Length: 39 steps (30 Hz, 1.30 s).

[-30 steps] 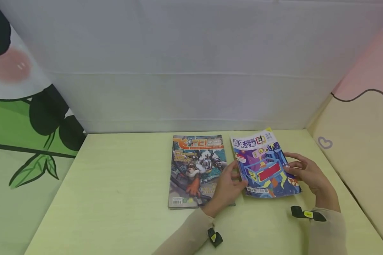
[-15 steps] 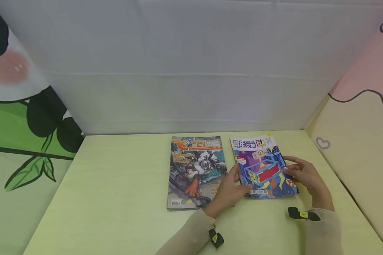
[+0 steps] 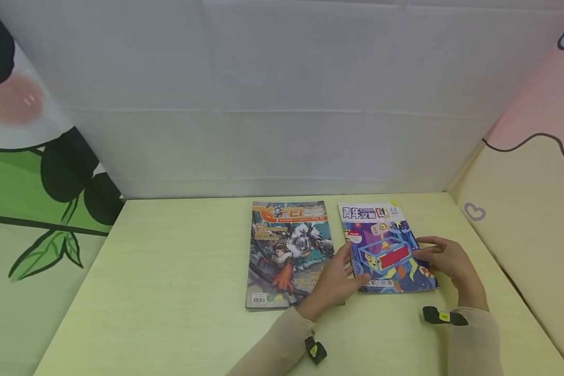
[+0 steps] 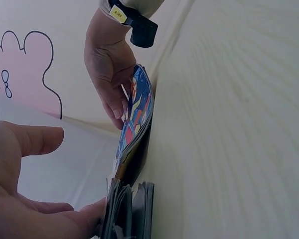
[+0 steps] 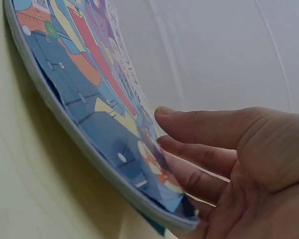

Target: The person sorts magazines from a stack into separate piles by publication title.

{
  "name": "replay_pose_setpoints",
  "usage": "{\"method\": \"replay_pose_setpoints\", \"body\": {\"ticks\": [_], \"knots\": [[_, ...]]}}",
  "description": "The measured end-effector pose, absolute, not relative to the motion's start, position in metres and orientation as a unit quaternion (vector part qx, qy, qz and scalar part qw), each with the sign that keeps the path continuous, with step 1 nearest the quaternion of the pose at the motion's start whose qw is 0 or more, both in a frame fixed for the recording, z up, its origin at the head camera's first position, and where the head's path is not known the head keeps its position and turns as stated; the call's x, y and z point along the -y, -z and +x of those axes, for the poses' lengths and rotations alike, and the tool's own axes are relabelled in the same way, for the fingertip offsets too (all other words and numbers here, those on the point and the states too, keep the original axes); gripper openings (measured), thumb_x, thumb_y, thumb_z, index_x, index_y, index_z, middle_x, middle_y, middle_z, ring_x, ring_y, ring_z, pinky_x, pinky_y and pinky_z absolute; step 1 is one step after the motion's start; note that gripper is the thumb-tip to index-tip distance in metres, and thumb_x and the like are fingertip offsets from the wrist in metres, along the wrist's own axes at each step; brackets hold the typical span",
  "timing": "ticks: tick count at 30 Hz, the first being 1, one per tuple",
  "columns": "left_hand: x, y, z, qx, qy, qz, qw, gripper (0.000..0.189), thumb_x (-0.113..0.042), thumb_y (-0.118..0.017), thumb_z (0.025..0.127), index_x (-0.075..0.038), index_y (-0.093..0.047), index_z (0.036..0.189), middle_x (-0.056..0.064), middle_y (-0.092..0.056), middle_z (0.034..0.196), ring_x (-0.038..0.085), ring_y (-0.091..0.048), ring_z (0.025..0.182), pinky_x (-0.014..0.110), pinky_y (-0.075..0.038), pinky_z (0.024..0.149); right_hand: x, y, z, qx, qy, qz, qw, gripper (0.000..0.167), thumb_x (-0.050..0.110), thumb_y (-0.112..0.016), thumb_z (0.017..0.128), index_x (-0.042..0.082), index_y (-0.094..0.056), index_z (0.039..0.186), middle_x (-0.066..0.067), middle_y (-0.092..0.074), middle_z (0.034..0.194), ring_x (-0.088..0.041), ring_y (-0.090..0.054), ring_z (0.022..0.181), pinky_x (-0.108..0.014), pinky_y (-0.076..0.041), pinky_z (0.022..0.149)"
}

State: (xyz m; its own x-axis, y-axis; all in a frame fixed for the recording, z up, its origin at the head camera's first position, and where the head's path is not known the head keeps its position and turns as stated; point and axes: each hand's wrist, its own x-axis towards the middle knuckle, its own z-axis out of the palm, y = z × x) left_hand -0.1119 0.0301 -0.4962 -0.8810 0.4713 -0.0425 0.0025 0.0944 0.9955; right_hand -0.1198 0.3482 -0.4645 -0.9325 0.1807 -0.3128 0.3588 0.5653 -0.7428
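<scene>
A purple and blue magazine (image 3: 385, 245) lies at the right of the table. Its near right corner curves up off the surface in the right wrist view. My right hand (image 3: 451, 263) holds the right edge, thumb toward the cover and fingers at the side, partly hidden behind the magazine in the right wrist view. My left hand (image 3: 331, 284) is at the left edge, its fingers between this magazine and a grey-teal magazine stack (image 3: 286, 250). Its thumb stands away from the fingers in the left wrist view. The left forearm crosses the stack's near right corner.
The pale yellow table (image 3: 169, 261) extends to the left and in front. A white cloth wall (image 3: 282, 151) rises along the back edge, with printed panels on both sides. Something yellow (image 3: 395, 204) peeks out behind the magazine's top edge.
The purple and blue magazine's far right end has come down and straightened slightly. My right hand has moved a little left and down with it. My left hand has barely moved.
</scene>
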Motion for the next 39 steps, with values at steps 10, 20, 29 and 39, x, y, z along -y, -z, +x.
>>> {"method": "replay_pose_setpoints", "body": {"ticks": [10,20,29,39], "knots": [[-0.021,0.485,-0.107,-0.706,-0.669,0.151,0.176,0.077,-0.015,-0.081,0.102,-0.004,-0.043,0.168,0.029,-0.052,0.163,0.047,-0.060,0.144,0.050,-0.057,0.113,-0.343,0.459,-0.120,-0.910,0.392,0.117,0.074,0.070,0.029,-0.077,0.107,-0.010,-0.049,0.159,-0.031,-0.071,0.131,-0.040,-0.070,0.114,-0.031,-0.057,0.087],[0.020,0.482,-0.121,-0.703,-0.684,0.165,0.104,0.066,-0.009,-0.076,0.103,0.001,-0.049,0.162,0.032,-0.056,0.154,0.050,-0.068,0.130,0.046,-0.064,0.103,-0.313,0.446,-0.122,-0.924,0.375,0.073,0.019,0.060,0.023,-0.076,0.108,-0.006,-0.055,0.156,-0.030,-0.072,0.126,-0.040,-0.071,0.109,-0.026,-0.058,0.083],[0.068,0.469,-0.135,-0.725,-0.667,0.167,0.045,0.064,-0.008,-0.077,0.103,0.001,-0.049,0.161,0.027,-0.053,0.160,0.052,-0.063,0.135,0.047,-0.064,0.102,-0.282,0.436,-0.125,-0.924,0.379,0.049,-0.003,0.056,0.028,-0.076,0.108,-0.003,-0.062,0.153,-0.024,-0.074,0.120,-0.039,-0.071,0.106,-0.028,-0.060,0.078],[0.125,0.470,-0.140,-0.756,-0.641,0.135,-0.002,0.062,0.000,-0.077,0.101,0.005,-0.051,0.157,0.029,-0.057,0.155,0.053,-0.065,0.132,0.045,-0.065,0.101,-0.248,0.424,-0.124,-0.911,0.404,0.036,-0.069,0.046,0.031,-0.068,0.113,0.004,-0.066,0.150,-0.022,-0.076,0.118,-0.040,-0.070,0.107,-0.019,-0.056,0.079]]}}
